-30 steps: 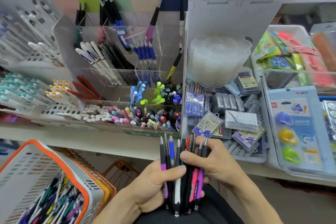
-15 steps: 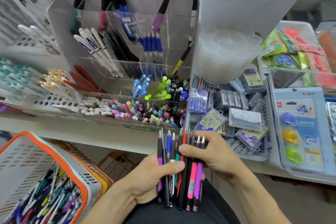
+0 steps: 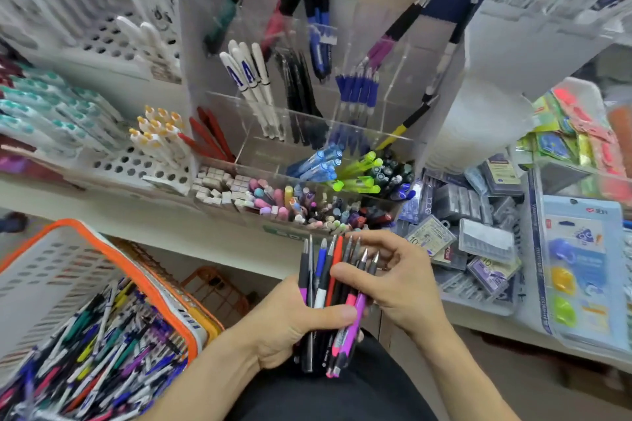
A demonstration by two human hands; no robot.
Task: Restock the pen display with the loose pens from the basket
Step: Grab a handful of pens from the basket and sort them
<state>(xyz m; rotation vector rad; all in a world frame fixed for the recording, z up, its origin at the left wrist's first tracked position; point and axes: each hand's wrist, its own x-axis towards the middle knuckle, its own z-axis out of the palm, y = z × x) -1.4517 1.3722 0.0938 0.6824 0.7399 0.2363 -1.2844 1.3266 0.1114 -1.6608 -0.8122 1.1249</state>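
The left hand [image 3: 290,325] is gripping the pen bundle [image 3: 333,301] upright, tips fanned, so the right hand [image 3: 396,280] is pinching out single pens.

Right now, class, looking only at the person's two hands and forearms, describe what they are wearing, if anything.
Both forearms are bare, with no sleeves in view. The left hand wears no glove, watch or ring that shows. The right hand is also ungloved; a thin ring seems to sit on one finger, though blur makes that uncertain.
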